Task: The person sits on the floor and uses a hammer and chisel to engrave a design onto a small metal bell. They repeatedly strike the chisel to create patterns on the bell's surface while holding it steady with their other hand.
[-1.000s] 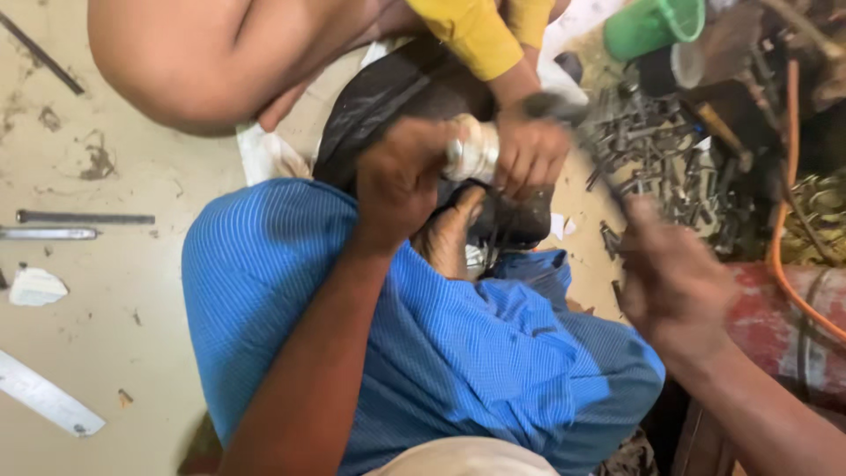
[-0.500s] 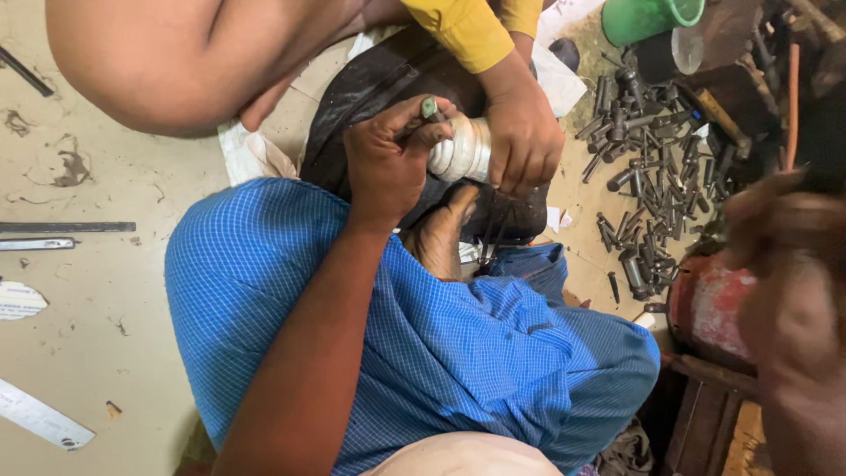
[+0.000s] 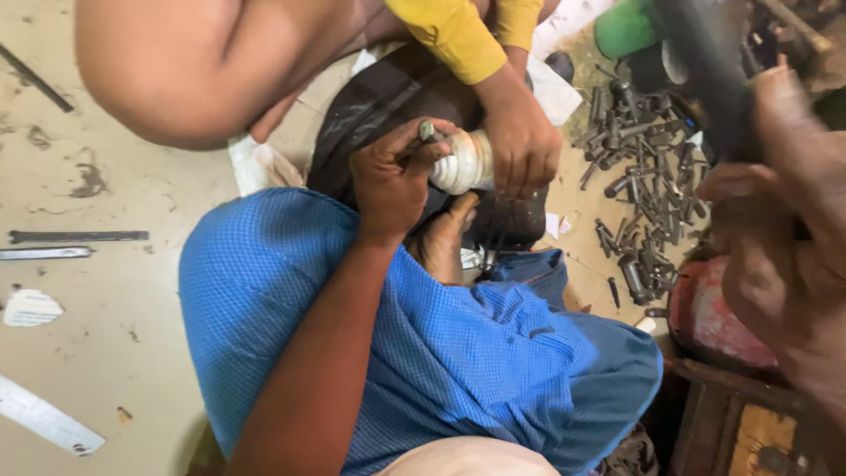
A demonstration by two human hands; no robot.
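Observation:
My left hand (image 3: 392, 181) pinches a small metal punch (image 3: 426, 132) and sets its tip against a white ribbed piece (image 3: 463, 163). Another person's hand (image 3: 522, 141), in a yellow sleeve, grips that piece from the right, over a black block (image 3: 370, 115). My right hand (image 3: 775, 229) is raised close to the camera at the right, blurred, and closed on a dark tool handle (image 3: 705, 70). A blue checked cloth (image 3: 441, 353) covers my lap, with my foot (image 3: 445, 238) below the white piece.
A pile of dark metal bolts and pins (image 3: 643, 176) lies on the floor at right, near a green cup (image 3: 630, 26). A red cylinder (image 3: 714, 313) stands by my right knee. Flat metal bars (image 3: 79, 236) and paper scraps lie at left. The other person's bare knee (image 3: 185, 70) is at the top.
My right hand has risen close to the camera with the dark handle. My left hand set the punch against the white piece and stays there; the other person's hand keeps its grip.

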